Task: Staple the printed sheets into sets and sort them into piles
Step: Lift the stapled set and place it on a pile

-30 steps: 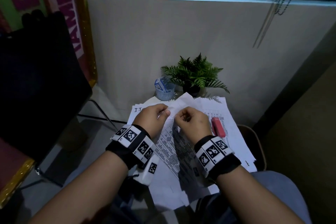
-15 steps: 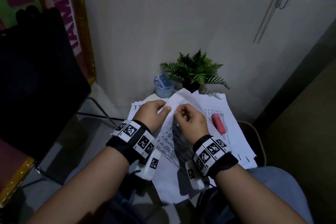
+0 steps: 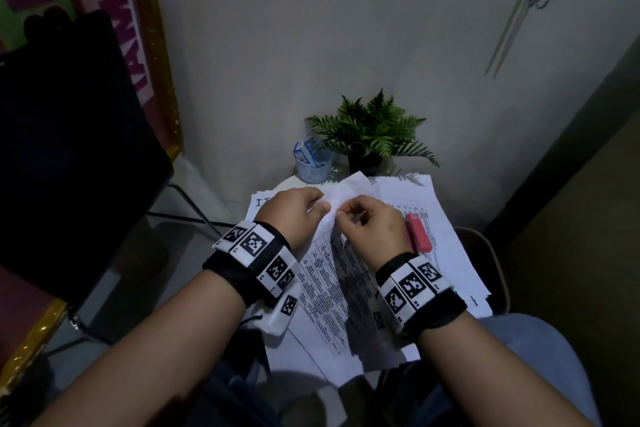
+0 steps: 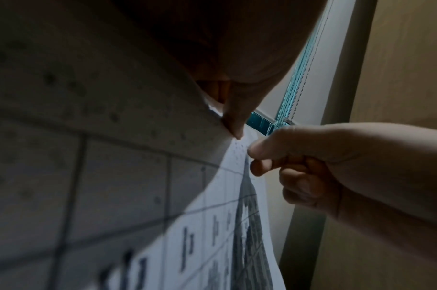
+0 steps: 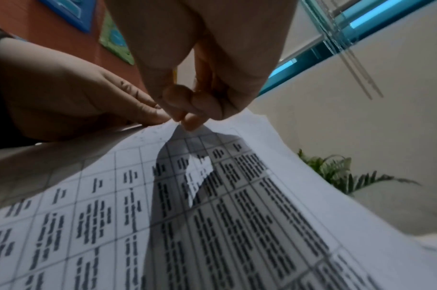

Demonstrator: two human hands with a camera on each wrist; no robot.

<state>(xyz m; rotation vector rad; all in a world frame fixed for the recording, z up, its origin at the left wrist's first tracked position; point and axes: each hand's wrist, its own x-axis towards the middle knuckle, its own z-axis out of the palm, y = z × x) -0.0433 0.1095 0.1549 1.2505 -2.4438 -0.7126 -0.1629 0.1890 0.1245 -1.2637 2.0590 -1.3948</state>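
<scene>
Since a second ago the lifted printed sheets (image 3: 341, 282) have risen a little nearer the fern (image 3: 369, 130), both hands travelling with them while the red stapler (image 3: 418, 233) stays put on the pile.

A person holds a set of printed sheets at its top corner, in front of the fern. The left hand (image 3: 294, 215) grasps the corner from the left, thumb laid along the paper's edge. The right hand (image 3: 372, 227) pinches the same corner between thumb and forefinger, its other fingers curled in. Held this way, the pages hang down toward the lap and the corner stays square. The pinch seems meant to pick at or line up the corner where a staple goes, though no staple can be made out.

The stapler lies below and to the right of the fern, on the spread pile of sheets (image 3: 446, 253), close beside the right hand and easy to reach. A blue mesh cup (image 3: 313, 166) with a small blue and white box stands just left of the fern.

The lifted page carries a ruled table of small print, too blurred to read. On a sheet under the left hand the letters "IT" show. A pink banner (image 3: 133, 21) far left of the fern bears large white capitals, cut off by its gold frame, reading roughly "AMM".
</scene>
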